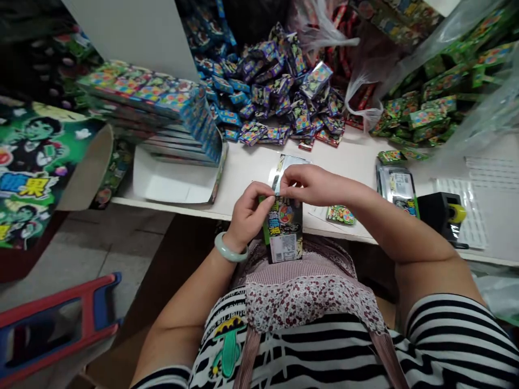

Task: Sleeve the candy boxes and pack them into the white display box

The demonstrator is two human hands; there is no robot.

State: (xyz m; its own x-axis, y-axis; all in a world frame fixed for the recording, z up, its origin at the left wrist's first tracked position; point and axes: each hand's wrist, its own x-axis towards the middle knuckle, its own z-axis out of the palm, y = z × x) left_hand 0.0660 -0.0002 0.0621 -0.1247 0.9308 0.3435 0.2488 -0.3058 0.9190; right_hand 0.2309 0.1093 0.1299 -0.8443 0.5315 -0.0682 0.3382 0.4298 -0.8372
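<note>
My left hand is closed around the upper left edge of a small black candy box with colourful print and a white label. The box stands upright at the table's front edge, against my apron. My right hand reaches in over the table, its fingers curled and pinched together at the box's top edge. What lies between those fingertips is hidden. Just behind them lies a shiny packet with a clear, silvery surface, partly covered by the right hand. A small green candy packet rests right of the box, under my right forearm.
Piles of purple, blue and green packets line the back. Stacked flat boxes stand in a white tray at left. At right are another packaged box, a tape dispenser and sticker sheets. A red-blue stool stands below.
</note>
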